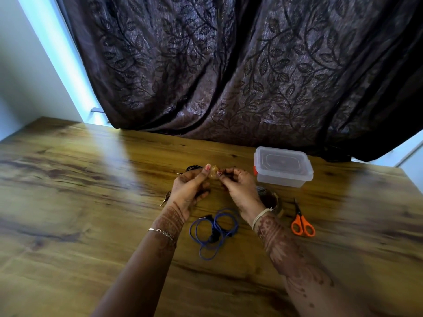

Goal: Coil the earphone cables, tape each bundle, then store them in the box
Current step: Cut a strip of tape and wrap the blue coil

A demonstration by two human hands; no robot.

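Both hands are raised a little above the wooden surface point(91, 179) and pinch a small yellowish piece of tape point(214, 172) between them. The left hand point(190, 187) grips its left edge with thumb and fingertip, and the right hand point(238, 186) grips its right edge the same way, the other fingers curled in. A dark earphone cable point(193, 168) peeks out behind the left hand, and I cannot tell whether that hand also holds it. A blue earphone cable point(212, 232) lies in loose loops on the surface between the two wrists, untaped. The clear box point(283, 167), its lid on, stands beyond the right hand. A tape roll point(271, 199) sits half hidden behind the right wrist, and orange-handled scissors point(302, 223) lie just to its right. A dark leaf-patterned curtain point(229, 65) hangs behind.
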